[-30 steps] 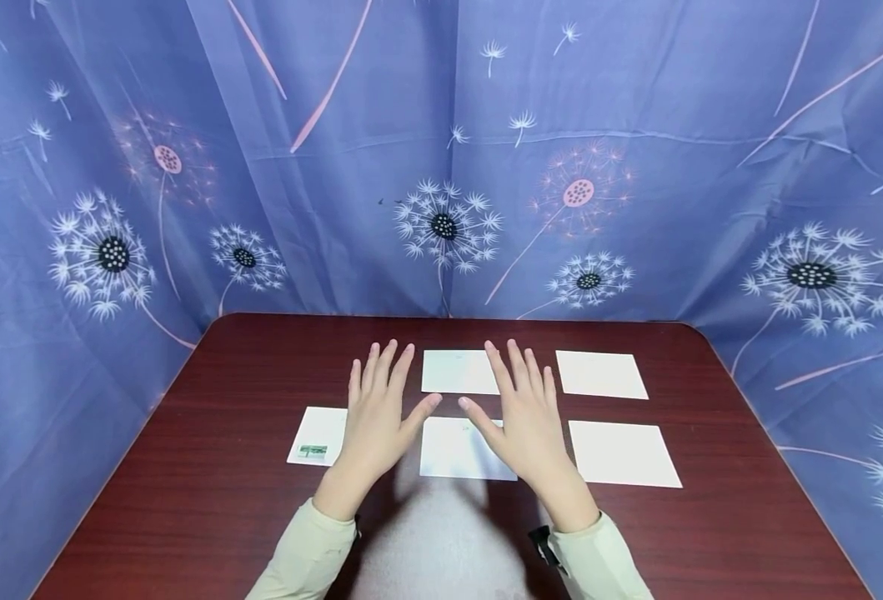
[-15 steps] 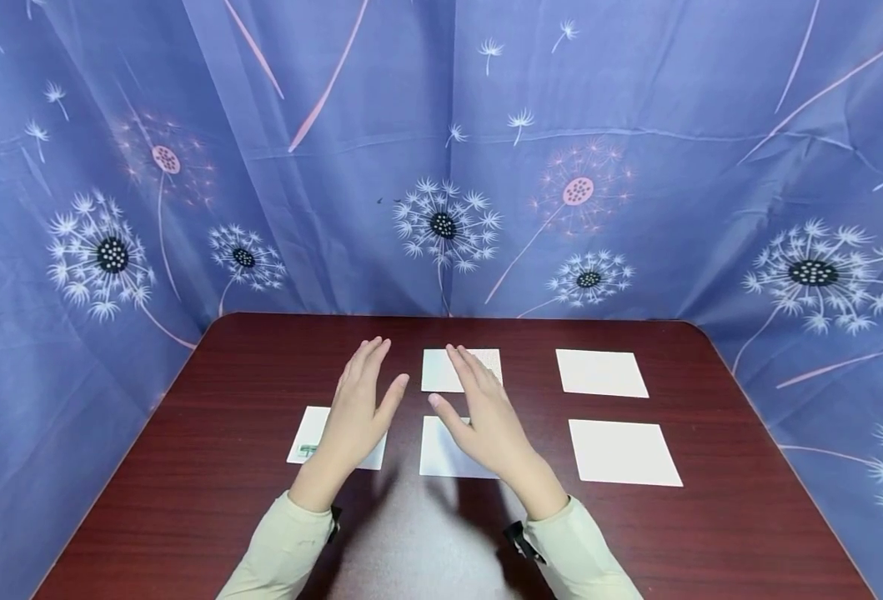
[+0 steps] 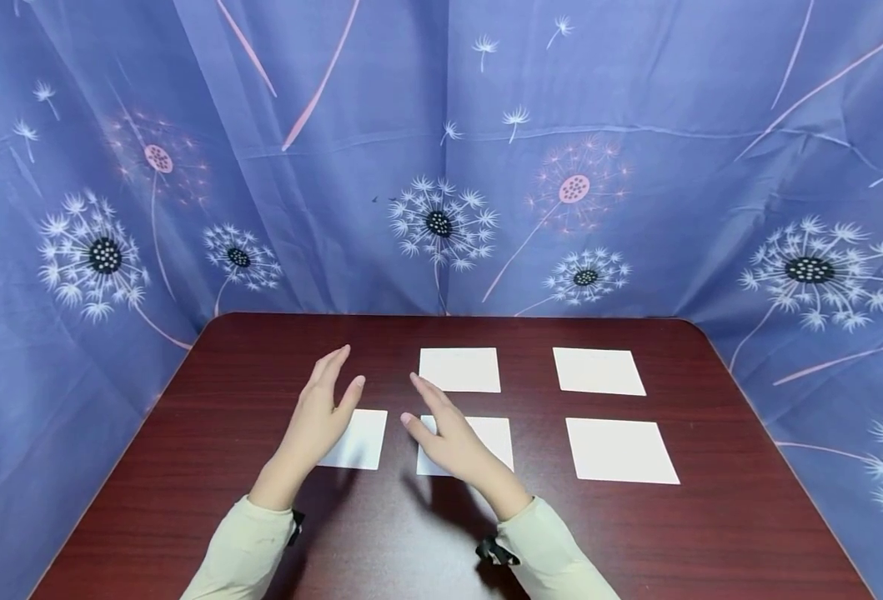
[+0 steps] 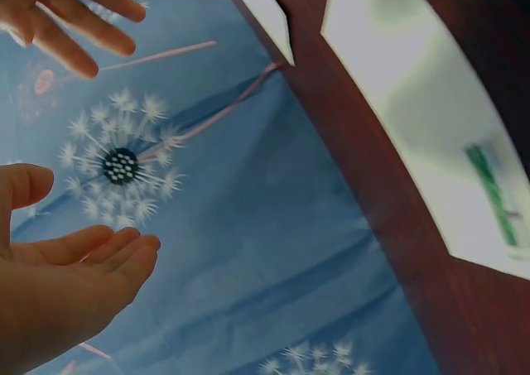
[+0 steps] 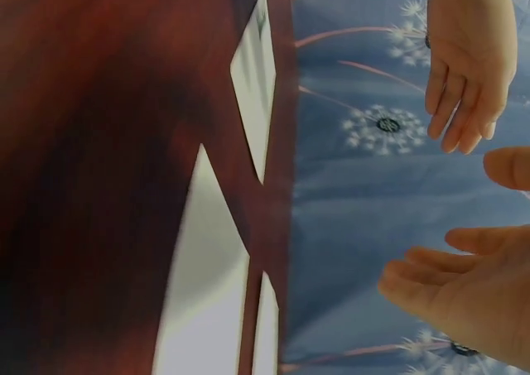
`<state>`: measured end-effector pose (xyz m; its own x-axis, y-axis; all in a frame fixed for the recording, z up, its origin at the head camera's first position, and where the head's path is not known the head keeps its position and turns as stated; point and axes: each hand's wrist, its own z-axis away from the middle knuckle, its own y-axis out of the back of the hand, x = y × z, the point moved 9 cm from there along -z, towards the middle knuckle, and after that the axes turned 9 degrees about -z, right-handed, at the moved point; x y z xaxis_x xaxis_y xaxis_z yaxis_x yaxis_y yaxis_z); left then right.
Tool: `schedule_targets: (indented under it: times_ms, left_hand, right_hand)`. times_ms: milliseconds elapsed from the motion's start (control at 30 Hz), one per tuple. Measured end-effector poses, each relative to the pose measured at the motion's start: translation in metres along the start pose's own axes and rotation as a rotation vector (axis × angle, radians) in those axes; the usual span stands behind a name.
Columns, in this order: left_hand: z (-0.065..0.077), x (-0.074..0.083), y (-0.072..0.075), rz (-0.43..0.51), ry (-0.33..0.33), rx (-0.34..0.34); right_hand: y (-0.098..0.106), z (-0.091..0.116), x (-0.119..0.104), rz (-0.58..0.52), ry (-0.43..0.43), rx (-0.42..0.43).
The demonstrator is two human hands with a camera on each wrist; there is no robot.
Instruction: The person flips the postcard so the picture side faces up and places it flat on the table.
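Note:
My left hand (image 3: 317, 421) hovers over the left white card (image 3: 360, 440) of the front row, hiding much of it. In the left wrist view that card shows a small green picture (image 4: 494, 194) near one end. My right hand (image 3: 447, 433) is above the front middle card (image 3: 492, 437) and overlaps its left part. Both hands have extended fingers with the thumbs apart, palms turned toward each other, and nothing in them. Shadows of the hands fall on the table and cards below.
At the back of the dark red wooden table (image 3: 636, 542) lie two more white cards, a middle one (image 3: 459, 369) and a right one (image 3: 599, 371). Another white card (image 3: 621, 450) is at front right. A blue dandelion-print curtain (image 3: 336, 208) hangs round the table's far edge and sides.
Both hands have moved left and slightly toward me, turning from palms down to palms facing each other. The back middle card is now uncovered. The cards have stayed where they were.

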<state>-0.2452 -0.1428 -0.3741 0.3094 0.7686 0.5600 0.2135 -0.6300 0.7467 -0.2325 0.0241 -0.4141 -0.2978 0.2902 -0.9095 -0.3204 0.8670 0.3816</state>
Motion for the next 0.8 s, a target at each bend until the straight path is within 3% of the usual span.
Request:
schedule_targets:
  times_ms: [300,500,800]
  left_hand:
    - [0.004,-0.046,0.003,0.014,0.123,-0.09]
    - [0.006,-0.076,0.002,0.045,0.238,-0.19]
    - [0.015,-0.103,-0.007,0.011,0.386,-0.362]
  right_hand:
    - [-0.025,-0.007,0.02,-0.191,-0.128,-0.111]
    - [-0.044,-0.007,0.03,-0.274,-0.225,-0.17]
    - [-0.06,-0.003,0.04,-0.367,-0.327,-0.14]
